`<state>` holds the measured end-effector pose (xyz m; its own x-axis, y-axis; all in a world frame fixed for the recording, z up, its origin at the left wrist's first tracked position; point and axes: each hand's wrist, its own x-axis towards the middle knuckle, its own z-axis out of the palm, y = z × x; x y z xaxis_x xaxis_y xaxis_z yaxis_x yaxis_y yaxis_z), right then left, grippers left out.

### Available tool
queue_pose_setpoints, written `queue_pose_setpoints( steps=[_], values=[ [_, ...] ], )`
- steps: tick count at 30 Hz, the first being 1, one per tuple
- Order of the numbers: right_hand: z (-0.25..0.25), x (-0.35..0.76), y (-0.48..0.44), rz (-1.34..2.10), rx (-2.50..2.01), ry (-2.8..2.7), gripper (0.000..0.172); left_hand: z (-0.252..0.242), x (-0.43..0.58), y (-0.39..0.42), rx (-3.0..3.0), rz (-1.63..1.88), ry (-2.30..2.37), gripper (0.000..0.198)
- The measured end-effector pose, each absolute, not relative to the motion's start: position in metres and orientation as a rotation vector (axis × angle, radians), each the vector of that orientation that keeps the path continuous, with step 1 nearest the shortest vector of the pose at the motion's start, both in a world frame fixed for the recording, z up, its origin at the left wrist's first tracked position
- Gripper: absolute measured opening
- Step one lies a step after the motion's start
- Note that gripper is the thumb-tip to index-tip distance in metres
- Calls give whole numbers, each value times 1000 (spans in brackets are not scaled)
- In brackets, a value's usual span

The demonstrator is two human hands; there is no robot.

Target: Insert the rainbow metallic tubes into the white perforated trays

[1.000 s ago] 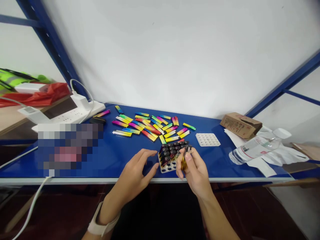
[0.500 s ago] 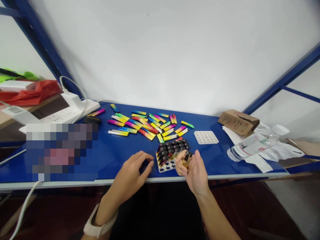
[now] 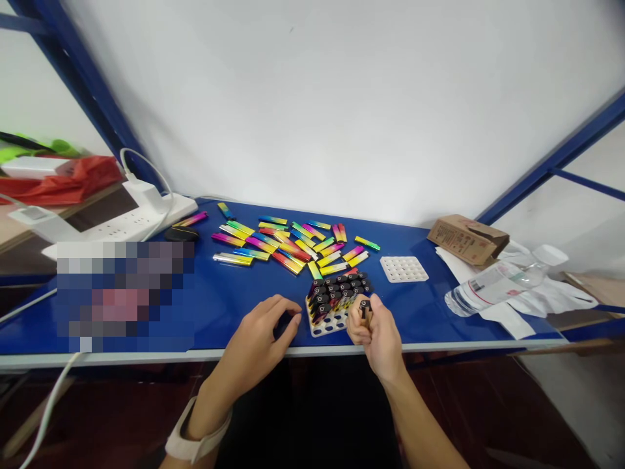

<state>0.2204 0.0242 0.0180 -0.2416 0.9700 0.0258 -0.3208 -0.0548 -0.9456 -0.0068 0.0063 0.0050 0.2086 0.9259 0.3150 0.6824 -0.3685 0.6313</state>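
My right hand (image 3: 378,339) is closed around a lighter (image 3: 365,305), held upright with its black top showing. The thumb lies at the top of it, and the fingers hide most of its body. Just left of that hand stands a white holed tray (image 3: 328,324), its back rows filled with black-topped lighters (image 3: 336,290) and its front holes bare. My left hand (image 3: 261,335) rests on the table beside the tray, fingers loosely curved, thumb apart, holding nothing. Beyond the tray lie many shiny, rainbow-coloured lighter-shaped pieces (image 3: 288,251).
A second white holed tray (image 3: 404,269) lies to the right. Farther right are a cardboard box (image 3: 466,240), a clear plastic bottle (image 3: 498,283) on its side and white plastic bags. On the left are a power strip (image 3: 127,225), a black mouse (image 3: 180,234) and a blurred-out patch.
My right thumb has come down from raised to the lighter's top, and the fist has tightened round it. My left hand has stayed in place.
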Motion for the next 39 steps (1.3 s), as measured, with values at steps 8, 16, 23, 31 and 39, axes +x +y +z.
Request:
queue_pose_setpoints(
  steps=[8, 16, 23, 31, 39],
  values=[
    [21, 222, 23, 1491, -840, -1161, 52, 5, -7, 8, 2134, 946, 1502, 20],
    [42, 237, 14, 1268, -921, -1579, 20, 4, -8, 6, 2125, 939, 1505, 20],
    [53, 253, 18, 797, -993, -1979, 11, 6, -7, 6, 2145, 939, 1490, 20],
    [41, 245, 26, 654, -955, -2043, 16, 5, -7, 6, 2164, 951, 1491, 20],
    [32, 235, 24, 568, -953, -2054, 19, 4, -7, 7, 2152, 995, 1482, 18]
  ],
)
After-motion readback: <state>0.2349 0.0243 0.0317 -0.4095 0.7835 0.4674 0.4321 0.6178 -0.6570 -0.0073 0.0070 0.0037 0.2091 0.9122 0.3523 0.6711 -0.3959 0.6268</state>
